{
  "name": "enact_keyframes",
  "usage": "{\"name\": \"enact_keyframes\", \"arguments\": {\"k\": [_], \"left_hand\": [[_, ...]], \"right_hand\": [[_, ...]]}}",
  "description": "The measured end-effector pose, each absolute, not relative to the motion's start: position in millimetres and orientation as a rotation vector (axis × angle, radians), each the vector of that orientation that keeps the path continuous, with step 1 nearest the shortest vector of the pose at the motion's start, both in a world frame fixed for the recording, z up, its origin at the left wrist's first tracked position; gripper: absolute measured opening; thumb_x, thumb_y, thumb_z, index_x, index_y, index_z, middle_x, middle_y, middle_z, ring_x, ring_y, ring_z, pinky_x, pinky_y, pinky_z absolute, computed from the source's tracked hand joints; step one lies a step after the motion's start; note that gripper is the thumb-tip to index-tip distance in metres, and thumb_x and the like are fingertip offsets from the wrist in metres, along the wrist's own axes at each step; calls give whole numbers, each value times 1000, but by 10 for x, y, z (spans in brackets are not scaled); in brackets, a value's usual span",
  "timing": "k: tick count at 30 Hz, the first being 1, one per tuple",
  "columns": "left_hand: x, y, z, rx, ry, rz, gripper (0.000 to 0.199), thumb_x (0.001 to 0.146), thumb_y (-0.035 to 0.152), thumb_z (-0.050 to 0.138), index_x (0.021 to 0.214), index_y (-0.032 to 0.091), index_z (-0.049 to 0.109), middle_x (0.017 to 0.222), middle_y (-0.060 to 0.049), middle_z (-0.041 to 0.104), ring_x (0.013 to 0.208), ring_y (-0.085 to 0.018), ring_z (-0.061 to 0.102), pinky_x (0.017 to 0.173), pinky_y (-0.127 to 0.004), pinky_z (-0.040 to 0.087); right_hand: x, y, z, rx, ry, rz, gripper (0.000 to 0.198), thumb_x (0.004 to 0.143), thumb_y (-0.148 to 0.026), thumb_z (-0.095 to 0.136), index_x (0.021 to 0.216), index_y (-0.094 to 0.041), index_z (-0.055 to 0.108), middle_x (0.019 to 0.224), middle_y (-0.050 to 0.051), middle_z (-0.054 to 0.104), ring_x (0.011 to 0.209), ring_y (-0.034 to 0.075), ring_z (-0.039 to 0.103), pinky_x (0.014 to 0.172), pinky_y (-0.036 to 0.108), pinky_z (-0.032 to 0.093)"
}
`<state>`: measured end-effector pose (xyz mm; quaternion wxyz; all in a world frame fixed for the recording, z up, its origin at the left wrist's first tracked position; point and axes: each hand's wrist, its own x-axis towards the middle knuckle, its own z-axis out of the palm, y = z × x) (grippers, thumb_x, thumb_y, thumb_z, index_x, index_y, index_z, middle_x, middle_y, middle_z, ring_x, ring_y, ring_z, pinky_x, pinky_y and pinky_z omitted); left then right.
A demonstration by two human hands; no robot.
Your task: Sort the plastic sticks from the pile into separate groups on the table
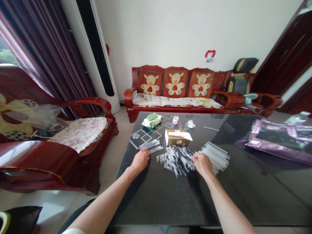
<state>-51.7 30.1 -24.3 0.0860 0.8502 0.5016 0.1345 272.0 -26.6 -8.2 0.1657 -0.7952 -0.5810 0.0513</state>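
My left hand [141, 161] is at the left of the black table, its fingers curled together by a small group of slim whitish pen-like sticks [151, 144]. Whatever sits in those fingers is hidden. My right hand [202, 163] is closed in a pinch at the right edge of a heap of short white-and-black pen-like pieces [179, 159]; I cannot make out what it pinches. Just beyond that hand lies a stack of translucent white tubes [215, 155], partly covered by the wrist.
Behind the heap stands a gold tissue box [177, 137]. Farther back are a green wipes pack [152, 121], a small white jar [175, 119], crumpled tissue [191, 123] and a single tube [211, 128]. A purple-edged clear bag [280, 139] lies at right.
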Motion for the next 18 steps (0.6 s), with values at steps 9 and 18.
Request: {"name": "enact_keyframes", "arguments": {"k": [9,18], "left_hand": [[-529,320,-205,2485,1570,336,27,82,11,55,105,19,64,105,-9,63,108,-21,57,97,-31,40],[-506,297,-205,2460,1584,358,25,83,12,54,104,19,65,104,-10,63,107,-23,57,95,-33,41]], "right_hand": [[2599,-117,-178,-2157,-1693,89,26,84,-34,49,71,-22,68,73,6,70,71,19,63,56,26,31],[1942,-240,-236,-1919,-1929,-19,24,89,-30,46,75,-22,65,70,5,70,63,19,63,55,28,31]]}}
